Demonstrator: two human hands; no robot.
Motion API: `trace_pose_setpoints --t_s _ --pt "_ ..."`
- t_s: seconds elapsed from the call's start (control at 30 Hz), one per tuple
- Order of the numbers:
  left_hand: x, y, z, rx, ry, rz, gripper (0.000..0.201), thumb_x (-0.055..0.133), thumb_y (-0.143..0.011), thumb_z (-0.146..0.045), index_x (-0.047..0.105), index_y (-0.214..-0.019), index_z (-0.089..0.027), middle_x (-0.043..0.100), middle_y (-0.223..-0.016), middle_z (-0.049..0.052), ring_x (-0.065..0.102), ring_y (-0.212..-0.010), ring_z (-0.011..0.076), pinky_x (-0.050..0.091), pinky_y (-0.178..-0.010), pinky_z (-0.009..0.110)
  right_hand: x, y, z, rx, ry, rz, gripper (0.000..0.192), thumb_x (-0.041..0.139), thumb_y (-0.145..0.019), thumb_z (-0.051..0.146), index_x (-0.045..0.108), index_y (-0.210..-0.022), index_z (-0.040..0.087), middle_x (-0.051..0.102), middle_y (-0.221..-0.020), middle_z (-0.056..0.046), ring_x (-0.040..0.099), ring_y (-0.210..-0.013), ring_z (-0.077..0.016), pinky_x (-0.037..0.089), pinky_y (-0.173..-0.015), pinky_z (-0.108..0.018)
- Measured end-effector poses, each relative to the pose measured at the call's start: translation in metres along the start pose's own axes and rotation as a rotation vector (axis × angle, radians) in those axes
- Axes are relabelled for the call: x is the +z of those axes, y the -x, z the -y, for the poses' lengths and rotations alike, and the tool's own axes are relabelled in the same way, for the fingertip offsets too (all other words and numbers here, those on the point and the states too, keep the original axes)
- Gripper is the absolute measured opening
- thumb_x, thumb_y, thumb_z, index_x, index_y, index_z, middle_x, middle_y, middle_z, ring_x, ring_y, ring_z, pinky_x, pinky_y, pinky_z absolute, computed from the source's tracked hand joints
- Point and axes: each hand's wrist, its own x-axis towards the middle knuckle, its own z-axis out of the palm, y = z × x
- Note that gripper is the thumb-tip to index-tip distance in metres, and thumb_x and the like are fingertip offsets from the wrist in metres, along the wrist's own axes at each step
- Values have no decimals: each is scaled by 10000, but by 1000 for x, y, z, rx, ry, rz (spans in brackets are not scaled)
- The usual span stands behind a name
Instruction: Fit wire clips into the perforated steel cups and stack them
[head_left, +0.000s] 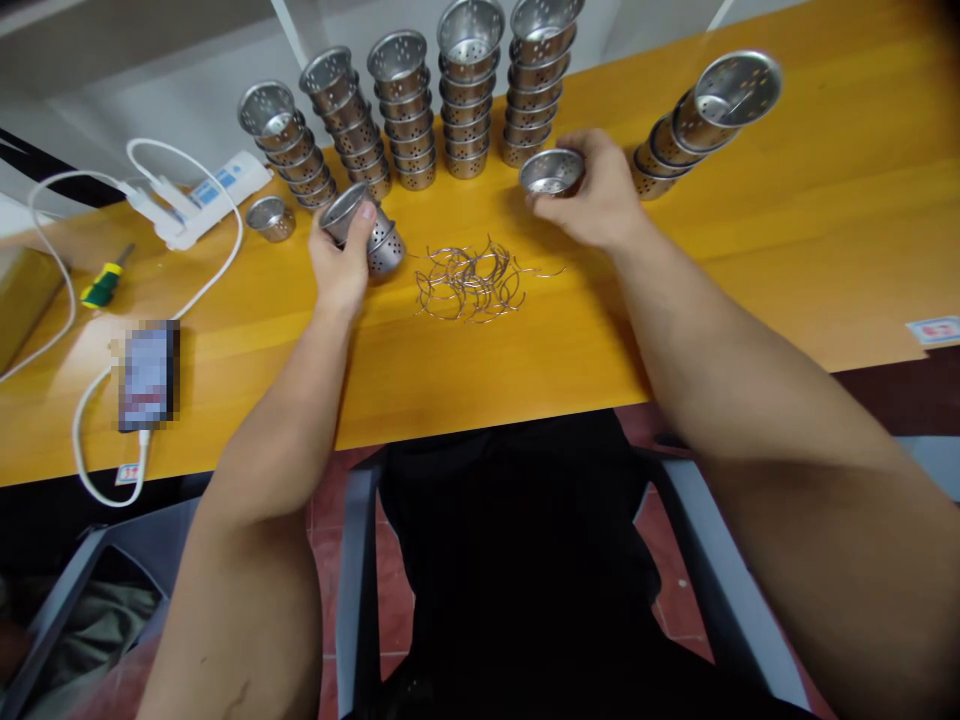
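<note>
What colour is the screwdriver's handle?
Yellow and green; the screwdriver shows best in the head view.

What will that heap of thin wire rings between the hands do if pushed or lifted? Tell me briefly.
The wire rings lie tangled and overlapping on the wooden table, so a pinch would probably lift several at once. They look very thin, so likely light and springy. Pushed, the heap would probably slide and spread rather than roll.

Both forearms are bare to the elbow, with no sleeves, watch or rings showing. The left hand (341, 265) and right hand (596, 200) wear no gloves. The torso and lap below are clothed in plain black fabric.
</note>
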Motion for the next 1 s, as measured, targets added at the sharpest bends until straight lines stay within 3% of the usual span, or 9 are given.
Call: trace_pose_setpoints --t_s 0.17,0.3,0.4,0.5,0.63,0.8,0.9,1.0 --pt "6 9 8 55 -23 212 1109 911 -743 -1234 812 -1345 -308 900 -1274 103 944 -1230 384 782 -1174 645 8 1 -18 59 111 -84 1092 1171 -946 837 667 -1804 388 858 -1552 -138 755 -1553 -472 730 -1304 -699" --pt "4 17 -1 208 -93 340 1014 995 -807 -1124 830 -1368 -296 908 -1288 106 940 -1210 364 776 -1218 632 -3 -8 -55 251 274 -191 881 1178 -1005 376 702 -1738 266 827 -1659 -184 789 -1550 -438 651 -1405 -664" --pt "4 22 -2 297 -144 399 1062 1036 -799 -1094 776 -1475 -318 881 -1370 99 906 -1367 382 720 -1347 638 -9 -13 -72 280 383 -211 917 1116 -979 157 662 -1776 127 707 -1810 -291 724 -1674 -438 548 -1498 -589" --pt "4 18 3 311 -159 397 1098 1028 -802 -1103 724 -1521 -332 852 -1412 96 864 -1482 398 686 -1396 643 -12 -9 -70 117 421 -250 902 1073 -1044 286 625 -1820 182 650 -1846 -273 612 -1731 -441 456 -1557 -607" --pt "-11 -3 5 279 -204 266 1097 1014 -767 -1148 698 -1429 -332 865 -1364 60 848 -1386 351 680 -1356 640 -11 1 -50 -119 400 -276 555 882 -1185 447 722 -1695 301 702 -1770 -205 609 -1663 -436 464 -1536 -643" --pt "-35 -19 -2 162 -307 259 1042 868 -888 -1201 616 -1409 -334 889 -1297 -73 731 -1390 219 573 -1383 611 4 8 -37 -222 377 -75 352 840 -1204 552 869 -1409 267 830 -1466 -225 817 -1360 -457 664 -1301 -693" --pt "-36 -17 -5 82 -323 244 1041 812 -902 -1226 586 -1398 -339 901 -1322 -97 688 -1446 193 504 -1408 607 17 6 -48 -248 429 60 330 852 -1199 588 910 -1302 280 876 -1320 -203 863 -1261 -480 697 -1247 -749" --pt "-33 -17 -1 74 -326 236 1029 764 -886 -1260 600 -1323 -343 919 -1302 -96 680 -1469 184 491 -1399 607 27 1 -63 -252 477 110 310 863 -1183 605 924 -1205 302 882 -1198 -193 865 -1192 -490 717 -1176 -758"
